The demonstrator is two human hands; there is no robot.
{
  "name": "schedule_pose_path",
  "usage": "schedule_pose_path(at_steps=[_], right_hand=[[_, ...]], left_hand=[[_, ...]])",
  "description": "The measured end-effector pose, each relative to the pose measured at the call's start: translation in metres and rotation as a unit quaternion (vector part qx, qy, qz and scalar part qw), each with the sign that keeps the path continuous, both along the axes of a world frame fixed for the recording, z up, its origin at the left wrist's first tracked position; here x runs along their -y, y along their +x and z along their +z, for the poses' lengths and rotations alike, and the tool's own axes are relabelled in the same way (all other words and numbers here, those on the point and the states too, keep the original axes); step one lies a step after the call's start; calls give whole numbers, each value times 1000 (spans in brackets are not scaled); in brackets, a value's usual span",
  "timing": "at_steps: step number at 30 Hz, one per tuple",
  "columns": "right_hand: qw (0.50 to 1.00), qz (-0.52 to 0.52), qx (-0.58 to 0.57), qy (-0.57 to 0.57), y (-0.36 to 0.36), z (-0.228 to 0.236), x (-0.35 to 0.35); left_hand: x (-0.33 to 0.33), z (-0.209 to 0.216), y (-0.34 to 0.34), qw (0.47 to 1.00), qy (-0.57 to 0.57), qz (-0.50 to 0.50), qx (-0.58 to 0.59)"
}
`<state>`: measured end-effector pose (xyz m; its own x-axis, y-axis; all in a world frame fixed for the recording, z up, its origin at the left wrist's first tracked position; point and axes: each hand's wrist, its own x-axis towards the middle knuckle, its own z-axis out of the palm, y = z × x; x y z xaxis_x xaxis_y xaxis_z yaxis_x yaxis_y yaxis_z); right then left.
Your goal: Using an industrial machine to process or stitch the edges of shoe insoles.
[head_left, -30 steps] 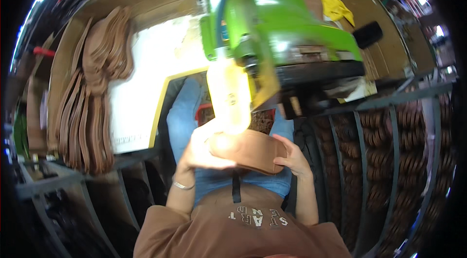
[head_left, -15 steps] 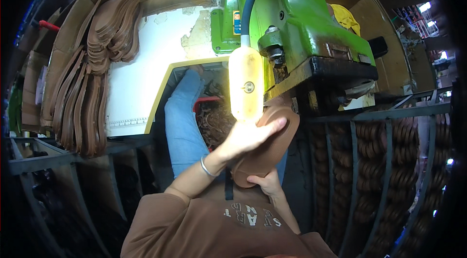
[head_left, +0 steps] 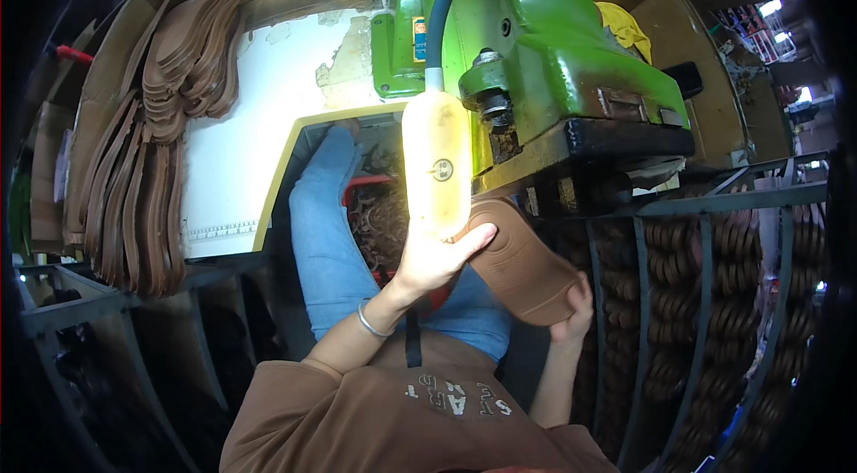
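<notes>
Head view: your left hand (head_left: 432, 261) grips one end of a brown sole (head_left: 525, 266); your right hand (head_left: 574, 316) grips the other; yellow lamp (head_left: 436, 147) near the left.

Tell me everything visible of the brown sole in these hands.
The brown sole is a long piece with rounded ends, apparently rubber or foam. Its visible face has a rounded contour near the upper-left end and a curved line near the lower-right. It is held aslant in the air, below the green machine in the picture. The left hand grips its upper-left end, the right hand the lower-right. Its other face is hidden.
</notes>
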<state>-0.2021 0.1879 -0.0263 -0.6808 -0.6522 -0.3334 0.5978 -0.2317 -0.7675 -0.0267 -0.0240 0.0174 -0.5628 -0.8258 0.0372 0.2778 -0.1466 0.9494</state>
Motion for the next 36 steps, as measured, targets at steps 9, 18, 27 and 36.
schedule_pose_path(at_steps=[9,18,27,36], right_hand=[[996,16,-79,23,-82,55,101],[991,35,-96,-82,-43,29,144],[991,43,-80,-94,37,32,156],[979,105,-171,-46,67,46,166]], left_hand=[[12,-2,14,994,10,-65,93],[44,14,63,996,-87,-8,37],[57,-3,136,994,46,56,77],[19,-31,180,991,97,78,58]])
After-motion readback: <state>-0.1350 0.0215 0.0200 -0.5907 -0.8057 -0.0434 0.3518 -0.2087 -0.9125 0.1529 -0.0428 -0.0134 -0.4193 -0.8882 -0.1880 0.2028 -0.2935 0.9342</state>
